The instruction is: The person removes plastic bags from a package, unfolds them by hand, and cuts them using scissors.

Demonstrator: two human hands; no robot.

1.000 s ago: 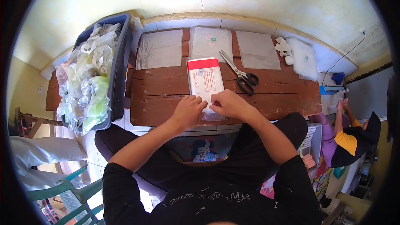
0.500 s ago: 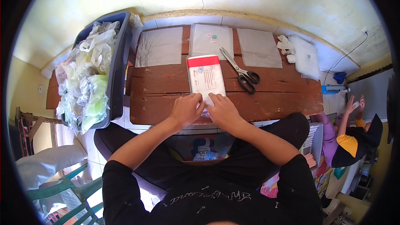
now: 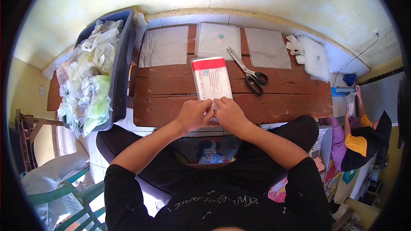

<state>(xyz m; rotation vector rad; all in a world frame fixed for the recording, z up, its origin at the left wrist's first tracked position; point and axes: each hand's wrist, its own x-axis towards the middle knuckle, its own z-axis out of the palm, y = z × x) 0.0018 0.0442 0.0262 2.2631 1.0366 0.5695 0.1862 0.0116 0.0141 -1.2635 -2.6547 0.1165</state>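
Observation:
A white packet with a red band (image 3: 212, 81), inside clear plastic, lies on the brown wooden table (image 3: 162, 98) in front of me. My left hand (image 3: 195, 113) and my right hand (image 3: 230, 113) meet at its near end. Both are closed, their fingertips pinched together on the clear plastic. The part between the fingers is mostly hidden. Just right of the packet rest black-handled scissors (image 3: 250, 72), blades pointing away. Behind it lie flat stacks of clear plastic bags: a left stack (image 3: 165, 45), a middle stack (image 3: 214, 45) with small round stickers on top, and a right stack (image 3: 268, 49).
On the left stands a dark tub (image 3: 122, 68) heaped with plastic bags (image 3: 92, 72). White rolls (image 3: 295, 46) and another plastic pile (image 3: 314, 57) sit at the table's right end. A co-worker (image 3: 364, 141) is at the far right, near a blue device (image 3: 342, 91).
My hands stay at the packet's near end, with their fingertips drawn slightly closer together. The co-worker's hands have moved apart, one reaching toward the blue device, with clear plastic between them.

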